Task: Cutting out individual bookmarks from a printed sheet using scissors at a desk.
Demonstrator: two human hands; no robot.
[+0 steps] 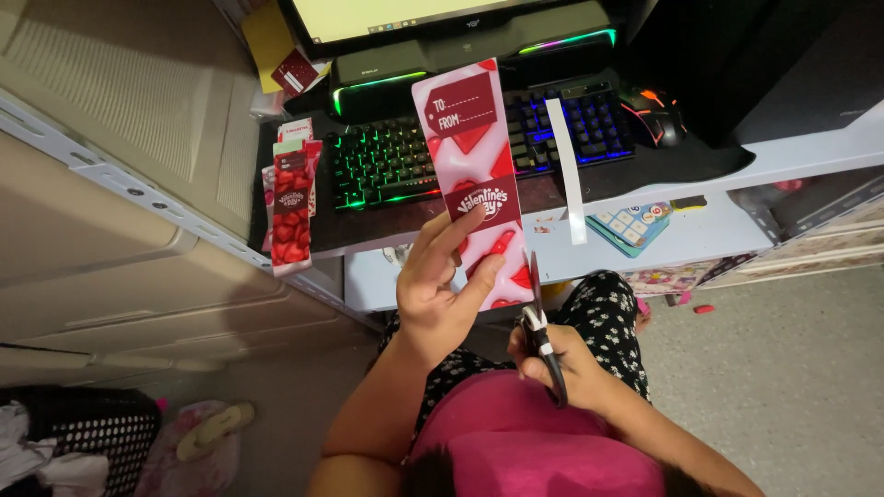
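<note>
Head view: left hand [440, 285] clamped on pink card [477, 175], right hand [562, 368] beneath, gripping scissors [539, 327].

three heart cards [479, 175], one scissors [539, 336], one keyboard [387, 161]

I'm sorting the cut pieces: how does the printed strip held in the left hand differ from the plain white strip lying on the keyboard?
The printed strip is wide, pink and red with hearts; the white strip is narrow and blank. The printed strip is held up in the left hand, with scissors in the right hand at its edge; the white strip lies loose across the keyboard. Both are long, straight paper strips.
</note>
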